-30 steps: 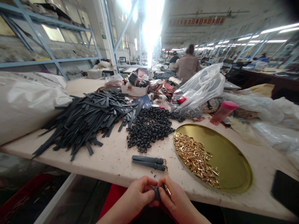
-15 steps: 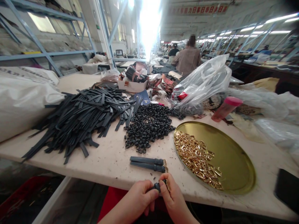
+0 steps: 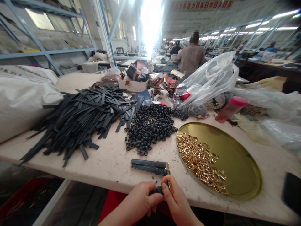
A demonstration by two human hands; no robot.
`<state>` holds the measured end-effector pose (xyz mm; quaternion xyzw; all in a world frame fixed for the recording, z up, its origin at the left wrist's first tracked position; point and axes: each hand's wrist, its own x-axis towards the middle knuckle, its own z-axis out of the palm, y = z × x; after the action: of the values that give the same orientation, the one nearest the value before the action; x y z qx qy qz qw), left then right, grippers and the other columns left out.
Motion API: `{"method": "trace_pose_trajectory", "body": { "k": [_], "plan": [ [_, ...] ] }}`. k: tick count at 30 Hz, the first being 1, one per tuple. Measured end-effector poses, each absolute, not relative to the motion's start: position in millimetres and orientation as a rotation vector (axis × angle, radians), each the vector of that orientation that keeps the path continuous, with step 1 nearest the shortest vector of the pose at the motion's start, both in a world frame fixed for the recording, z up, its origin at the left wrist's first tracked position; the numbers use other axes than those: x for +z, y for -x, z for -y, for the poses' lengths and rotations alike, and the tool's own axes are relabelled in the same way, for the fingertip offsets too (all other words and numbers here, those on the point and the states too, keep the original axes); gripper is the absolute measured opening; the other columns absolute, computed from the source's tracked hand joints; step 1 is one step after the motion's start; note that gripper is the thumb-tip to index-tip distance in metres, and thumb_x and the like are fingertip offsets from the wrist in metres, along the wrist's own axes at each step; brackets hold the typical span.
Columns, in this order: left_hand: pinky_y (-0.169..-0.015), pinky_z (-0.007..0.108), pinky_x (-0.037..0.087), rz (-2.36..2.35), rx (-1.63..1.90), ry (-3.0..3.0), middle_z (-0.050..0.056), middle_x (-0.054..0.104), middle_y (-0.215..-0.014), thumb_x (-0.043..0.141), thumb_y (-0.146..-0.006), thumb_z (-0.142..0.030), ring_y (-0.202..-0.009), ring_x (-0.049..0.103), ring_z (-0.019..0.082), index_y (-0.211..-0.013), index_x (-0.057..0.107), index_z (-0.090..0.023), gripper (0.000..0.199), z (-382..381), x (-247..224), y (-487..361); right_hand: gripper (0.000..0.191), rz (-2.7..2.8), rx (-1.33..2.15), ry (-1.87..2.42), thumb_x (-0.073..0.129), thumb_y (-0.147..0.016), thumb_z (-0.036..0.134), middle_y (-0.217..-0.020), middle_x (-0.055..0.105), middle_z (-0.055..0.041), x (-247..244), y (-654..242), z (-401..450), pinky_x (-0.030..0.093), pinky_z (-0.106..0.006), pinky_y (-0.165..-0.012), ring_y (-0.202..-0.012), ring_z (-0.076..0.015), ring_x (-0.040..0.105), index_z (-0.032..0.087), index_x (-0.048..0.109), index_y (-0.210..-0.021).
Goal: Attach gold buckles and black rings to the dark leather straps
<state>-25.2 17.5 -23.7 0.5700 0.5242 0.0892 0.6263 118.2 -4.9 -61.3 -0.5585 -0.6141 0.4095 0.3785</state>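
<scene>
Both my hands meet at the table's front edge around one dark strap [image 3: 156, 190] with a gold buckle [image 3: 169, 188]. My left hand [image 3: 143, 196] pinches the strap between thumb and fingers. The buckle end is gripped by my right hand [image 3: 174, 197], its fingers hiding part of the strap. Just beyond them lie two finished-looking buckled straps [image 3: 148, 166], side by side, with gold buckles to the right. Farther back is a heap of small dark strap loops [image 3: 150, 128]. A round golden tray [image 3: 237, 166] on the right carries a pile of gold buckles [image 3: 199, 160].
A large heap of loose dark strips [image 3: 87, 116] covers the table's left side, beside a white sack [image 3: 25, 103]. At the back are a clear plastic bag [image 3: 207, 81] and a tilted pink-lidded jar [image 3: 231, 110]. A dark flat object [image 3: 291, 191] lies far right. A person [image 3: 191, 56] sits beyond.
My fingers have shifted slightly on the strap, and more of it is covered near the buckle. The view has moved a little; the things on the table look the same.
</scene>
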Motion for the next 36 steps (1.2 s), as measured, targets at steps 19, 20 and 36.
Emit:
{"method": "trace_pose_trajectory", "body": {
  "k": [19,20,36],
  "plan": [
    [-0.043,0.017,0.033,-1.041,0.208,-1.391,-0.004,0.051,-0.053,0.031,-0.085,-0.038,-0.042,0.043,0.007,-0.067,0.049,-0.017,0.033,-10.2,-5.1,39.0,0.028,1.248,1.649,1.128,0.039,-0.085,0.048,-0.063,0.041,0.0047,-47.0,-126.1,6.8,0.035,-0.023,-0.054,-0.058,-0.0115,0.042,0.021,0.046,-0.084],
    [-0.042,0.016,0.032,-1.027,0.214,-1.348,-0.004,0.051,-0.054,0.031,-0.085,-0.041,-0.041,0.042,0.007,-0.070,0.049,-0.017,0.034,-8.8,-5.0,39.4,0.028,1.218,1.694,1.099,0.039,-0.084,0.049,-0.062,0.039,0.0054,-46.7,-126.5,8.6,0.033,-0.022,-0.052,-0.056,-0.0108,0.039,0.021,0.046,-0.086],
    [-0.038,0.016,0.027,-1.108,0.275,-1.323,-0.005,0.049,-0.054,0.042,-0.079,-0.036,-0.041,0.040,0.006,-0.068,0.048,-0.017,0.023,6.7,-11.6,37.3,0.035,1.697,1.255,1.274,0.031,-0.087,0.044,-0.078,0.060,-0.0029,-42.4,-126.8,20.6,0.043,-0.030,-0.067,-0.073,-0.0178,0.055,0.021,0.053,-0.103]
  ]
}}
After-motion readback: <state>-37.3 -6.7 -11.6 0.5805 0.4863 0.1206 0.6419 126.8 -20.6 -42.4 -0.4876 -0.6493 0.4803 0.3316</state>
